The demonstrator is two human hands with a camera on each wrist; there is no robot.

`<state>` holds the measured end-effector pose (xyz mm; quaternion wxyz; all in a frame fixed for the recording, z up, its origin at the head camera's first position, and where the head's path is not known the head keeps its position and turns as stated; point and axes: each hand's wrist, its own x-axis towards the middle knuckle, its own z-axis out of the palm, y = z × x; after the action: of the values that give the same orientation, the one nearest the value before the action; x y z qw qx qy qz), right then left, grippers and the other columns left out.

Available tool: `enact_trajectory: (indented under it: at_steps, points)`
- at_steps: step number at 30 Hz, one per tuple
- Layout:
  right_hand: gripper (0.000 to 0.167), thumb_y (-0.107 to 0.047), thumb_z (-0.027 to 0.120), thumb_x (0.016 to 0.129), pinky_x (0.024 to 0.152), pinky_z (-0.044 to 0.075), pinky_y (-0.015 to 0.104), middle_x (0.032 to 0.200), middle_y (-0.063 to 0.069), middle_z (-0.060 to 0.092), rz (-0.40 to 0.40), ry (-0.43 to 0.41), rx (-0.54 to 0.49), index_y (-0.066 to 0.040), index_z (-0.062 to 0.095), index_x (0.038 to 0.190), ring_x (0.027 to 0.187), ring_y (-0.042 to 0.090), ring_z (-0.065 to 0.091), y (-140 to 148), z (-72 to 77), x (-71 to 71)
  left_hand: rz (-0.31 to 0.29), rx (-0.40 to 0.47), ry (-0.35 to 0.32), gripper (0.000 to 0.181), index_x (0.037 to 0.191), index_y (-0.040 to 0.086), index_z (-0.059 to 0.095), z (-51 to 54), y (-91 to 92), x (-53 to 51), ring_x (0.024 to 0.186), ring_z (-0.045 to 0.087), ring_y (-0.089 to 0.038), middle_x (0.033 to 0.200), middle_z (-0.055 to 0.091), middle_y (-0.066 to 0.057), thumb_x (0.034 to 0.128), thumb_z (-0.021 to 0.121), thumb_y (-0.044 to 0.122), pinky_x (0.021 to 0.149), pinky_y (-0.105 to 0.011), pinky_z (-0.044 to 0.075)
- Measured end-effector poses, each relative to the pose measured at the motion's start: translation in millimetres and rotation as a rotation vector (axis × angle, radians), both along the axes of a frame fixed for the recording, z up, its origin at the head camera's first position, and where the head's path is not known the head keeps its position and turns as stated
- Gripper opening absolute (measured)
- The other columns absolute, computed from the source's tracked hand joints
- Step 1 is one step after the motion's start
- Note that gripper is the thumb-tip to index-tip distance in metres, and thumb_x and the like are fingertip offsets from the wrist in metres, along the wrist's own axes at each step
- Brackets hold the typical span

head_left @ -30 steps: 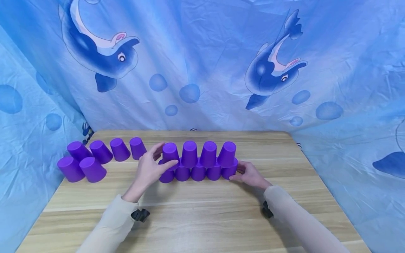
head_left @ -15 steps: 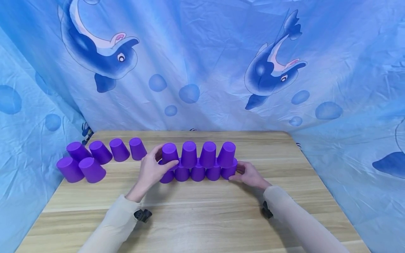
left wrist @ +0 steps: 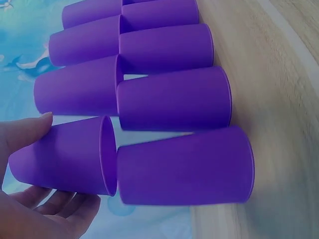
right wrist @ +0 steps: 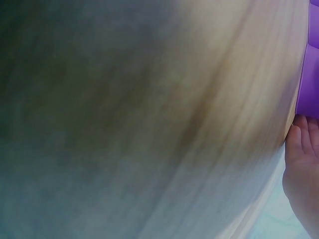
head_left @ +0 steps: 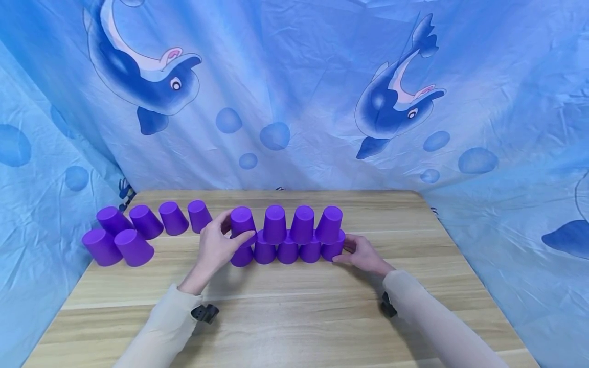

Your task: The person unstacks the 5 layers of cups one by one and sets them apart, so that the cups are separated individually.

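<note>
My left hand (head_left: 212, 250) grips an upside-down purple cup (head_left: 242, 219) between thumb and fingers. It is over the leftmost cup (head_left: 242, 257) of a bottom row of several upside-down purple cups. In the left wrist view the held cup (left wrist: 67, 157) tilts slightly, its rim close to the lower cup's base (left wrist: 184, 169); whether they touch is unclear. Three more cups (head_left: 302, 225) stand on the row, bridging the cups below. My right hand (head_left: 365, 254) holds the row's right-end cup (head_left: 332, 251), thumb in front and fingers at its far side, partly hidden.
Several loose upside-down purple cups (head_left: 146, 222) stand at the left of the wooden table (head_left: 285, 317). A blue curtain (head_left: 294, 76) with dolphins hangs behind and at the sides. A small black camera sits at each wrist.
My left hand has moved slightly left with its cup, widening the gap to the neighbouring upper cup. The right hand has stayed at the end cup.
</note>
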<state>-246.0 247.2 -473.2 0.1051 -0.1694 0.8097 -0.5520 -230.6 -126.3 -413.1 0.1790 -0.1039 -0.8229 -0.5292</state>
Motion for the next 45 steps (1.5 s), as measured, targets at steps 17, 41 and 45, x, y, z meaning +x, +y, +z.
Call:
enact_trajectory:
  at_steps: [17,41,45]
  points:
    - [0.060,0.003,0.077,0.077,0.105,0.035,0.045,0.128,0.020,0.056,-0.002,-0.005,0.003,0.007,0.051,0.131,0.121,0.034,0.050,-0.8,0.6,0.4,0.116,-0.011,0.009,0.060,0.121,0.003,0.058,4.9,-37.0,5.4,0.093,0.065,-0.029,0.104,0.066,-0.017,0.0717,0.086,0.022,0.084,-0.041,0.052]
    - [0.061,0.001,0.078,0.077,0.105,0.035,0.045,0.128,0.020,0.056,-0.010,-0.004,0.019,0.007,0.050,0.131,0.121,0.034,0.050,-0.6,2.2,0.7,0.268,-0.097,-0.150,0.065,0.129,0.001,0.053,-23.4,-92.9,11.7,0.105,0.059,-0.036,0.116,0.061,-0.023,0.0782,0.081,0.031,0.091,-0.047,0.047]
    - [0.060,0.000,0.078,0.077,0.105,0.035,0.046,0.128,0.020,0.056,-0.018,-0.008,0.028,0.007,0.051,0.131,0.121,0.034,0.050,-0.7,2.8,1.5,0.304,-0.141,-0.164,0.066,0.130,0.000,0.053,-27.3,-102.3,13.7,0.104,0.059,-0.038,0.116,0.061,-0.025,0.0785,0.080,0.031,0.089,-0.048,0.048]
